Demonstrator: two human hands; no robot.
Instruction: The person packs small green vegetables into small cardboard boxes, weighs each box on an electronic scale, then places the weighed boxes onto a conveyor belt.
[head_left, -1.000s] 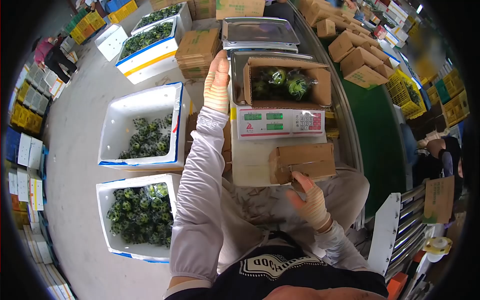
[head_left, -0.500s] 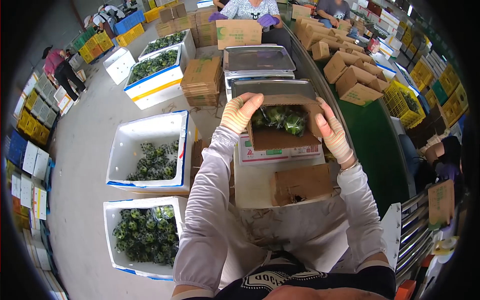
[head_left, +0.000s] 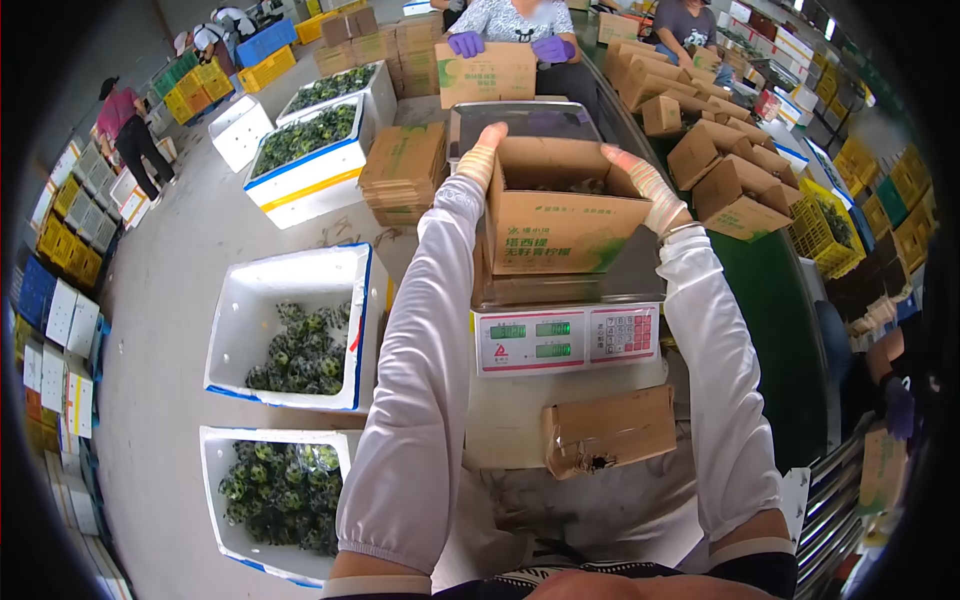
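Note:
Both hands hold an open cardboard box (head_left: pixel 565 235) printed with green marks, just above or on the metal pan of a digital scale (head_left: pixel 566 338). My left hand (head_left: pixel 482 158) grips the box's left rim, thumb up. On the right rim is my right hand (head_left: pixel 648 187), partly hidden by the box side. Both wear striped gloves with bare fingertips. Inside the box, its contents are mostly in shadow. Nearer to me a smaller closed brown carton (head_left: pixel 610 428) with a torn, dark hole lies on the white surface. The scale's green digits are lit.
Foam boxes (head_left: pixel 222 345) of bagged green fruit stand at left. Flat cartons (head_left: pixel 403 170) are stacked behind them. A second scale pan (head_left: pixel 530 122) lies beyond. At right, a green conveyor (head_left: pixel 740 300) runs past open cartons (head_left: pixel 740 195). A co-worker in purple gloves (head_left: pixel 467 44) holds a carton.
The box has tipped from facing me, with green fruit showing, to more upright, its printed front now toward me. My hands have moved slightly forward, and the scale's display is uncovered.

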